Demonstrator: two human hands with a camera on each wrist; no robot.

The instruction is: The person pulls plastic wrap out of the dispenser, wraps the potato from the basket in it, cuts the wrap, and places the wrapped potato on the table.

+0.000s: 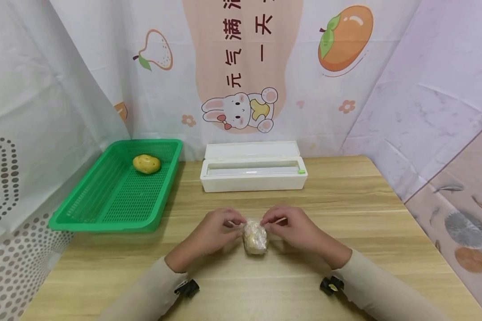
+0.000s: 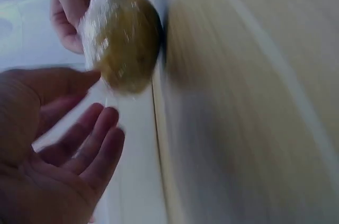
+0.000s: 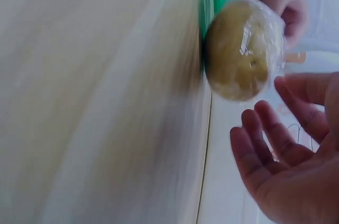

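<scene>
Your wooden table point(image 1: 257, 290) is cut off at the bottom. There's one green basket point(image 1: 165, 191), then one open white box point(image 1: 254, 182). Your left hand point(image 1: 217, 229) and right hand point(image 1: 296, 228) pinch clear wrap point(image 2: 100, 12). Between them, shine hides bits of one wrapped potato point(image 1: 255, 241) on the table. One bare potato point(image 1: 147, 165) sits in the basket.

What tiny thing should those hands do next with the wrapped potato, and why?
Perhaps fold the loose plastic film down against the wrapped potato: the left hand and right hand seem to pinch it at either side, and it looks crinkled, standing slightly off the potato along one side.
</scene>
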